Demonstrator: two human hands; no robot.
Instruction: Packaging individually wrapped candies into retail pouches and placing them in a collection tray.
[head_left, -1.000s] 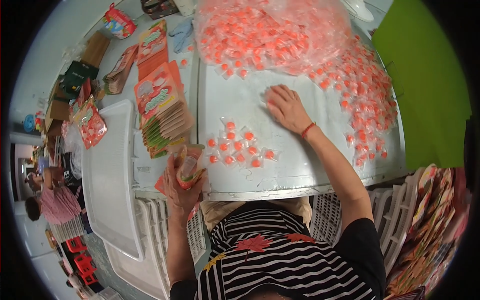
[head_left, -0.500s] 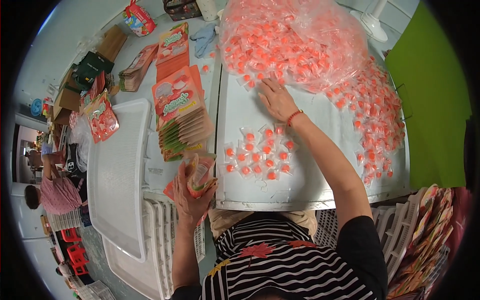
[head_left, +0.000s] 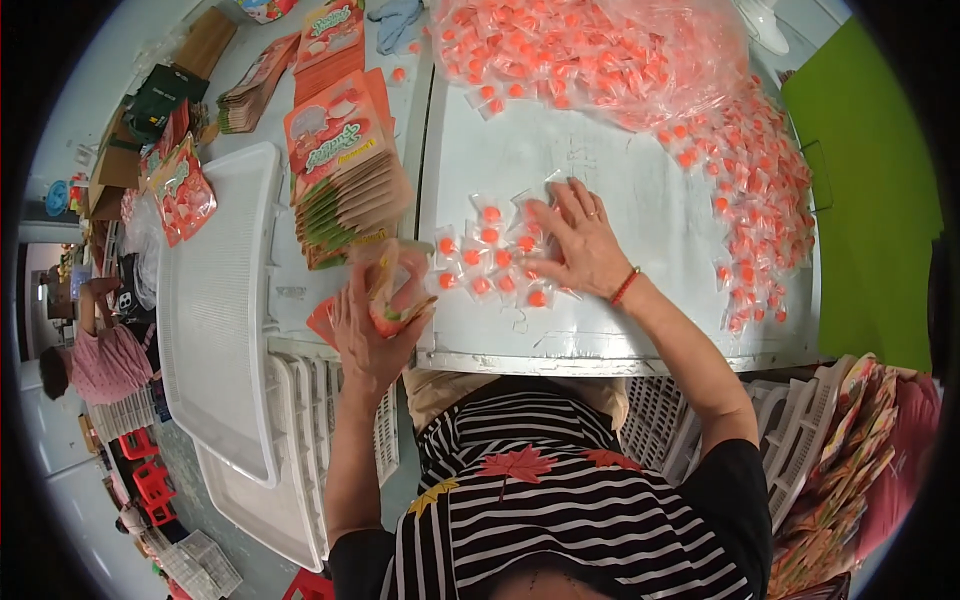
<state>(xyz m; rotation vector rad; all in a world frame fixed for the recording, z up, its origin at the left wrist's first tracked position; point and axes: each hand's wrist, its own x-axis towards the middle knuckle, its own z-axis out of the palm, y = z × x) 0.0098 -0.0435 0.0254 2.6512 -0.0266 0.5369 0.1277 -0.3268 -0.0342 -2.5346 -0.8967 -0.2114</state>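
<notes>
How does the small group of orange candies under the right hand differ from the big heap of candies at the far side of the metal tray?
The small group lies flat in one layer, pieces side by side; the big heap is piled up, partly inside a clear plastic bag. The small group sits near the tray's front edge, touched by the right hand; the heap lies far back, touched by neither hand. The group holds few pieces, the heap very many. Both are orange candies in clear wrappers.

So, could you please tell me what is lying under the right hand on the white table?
The right hand lies flat on a small cluster of clear-wrapped orange candies on the white table. About a dozen show beside the fingers; any beneath the palm are hidden.
</notes>
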